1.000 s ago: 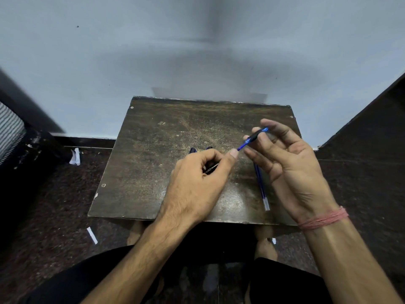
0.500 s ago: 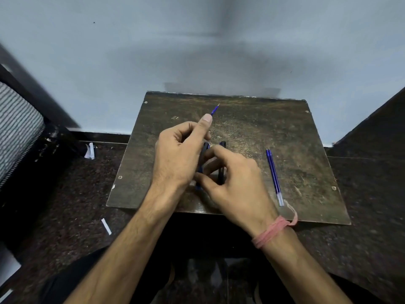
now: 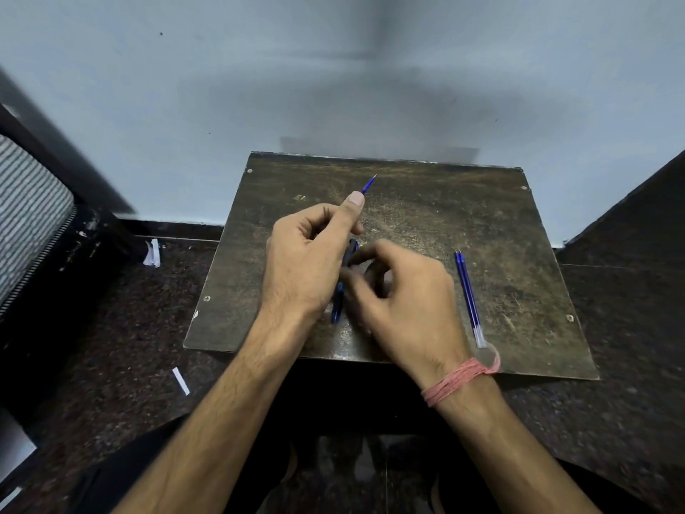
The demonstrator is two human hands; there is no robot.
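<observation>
From my head camera: my left hand (image 3: 307, 261) pinches a blue refill (image 3: 369, 184), tip poking past my thumb. My right hand (image 3: 404, 302) curls on a pen (image 3: 338, 304) low over the table (image 3: 519, 231); the blur hides how firm my grip is. If it is loose I could drop the pen, and my wrist could sweep the spare refills (image 3: 467, 294) off.

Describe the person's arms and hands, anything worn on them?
The left hand and right hand show no rings or watch, and both arms are bare, no sleeves showing. A pinkish-red thread is wound several times round the right wrist, with a loose loop.
</observation>
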